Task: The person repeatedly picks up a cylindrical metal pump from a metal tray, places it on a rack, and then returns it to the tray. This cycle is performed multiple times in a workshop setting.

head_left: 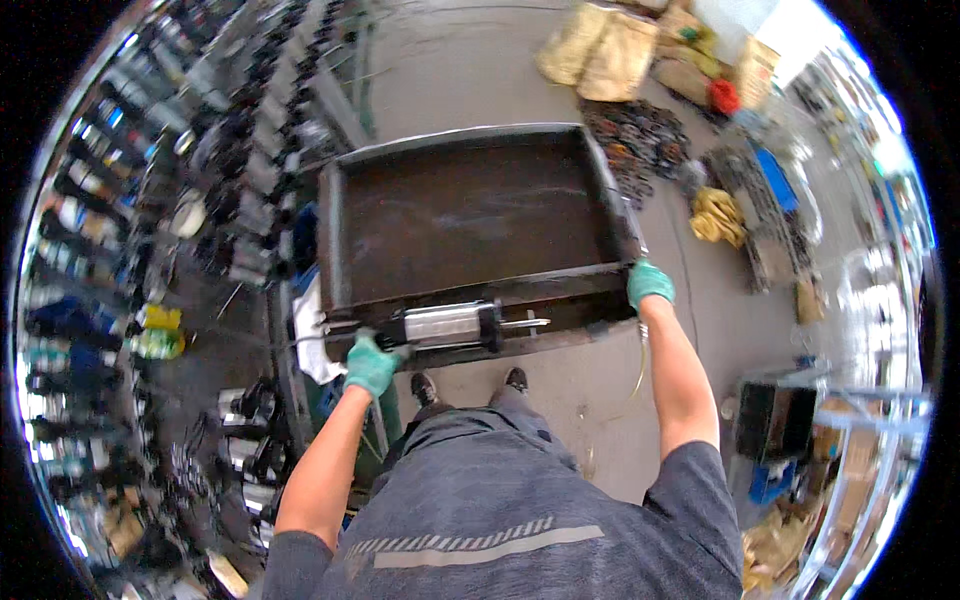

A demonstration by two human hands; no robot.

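A motor [442, 326] with a silver cylindrical body and black end caps lies along the front ledge of a dark metal tray [480, 215]. Its thin shaft [525, 323] points right. My left hand [372, 366], in a green glove, grips the motor's black left end, fingers partly hidden. At the tray's front right corner, my right hand [651, 286], also gloved, is closed around a thin hose [642, 365] with a metal fitting, which hangs down below the hand. The fingers' far side is out of sight.
Racks of similar motors [250, 430] line the left side. A white cloth [312, 335] lies by the tray's left corner. Beyond the tray's right side are a heap of dark metal parts [645, 140], sacks [617, 58] and yellow gloves or rags [718, 217] on the floor.
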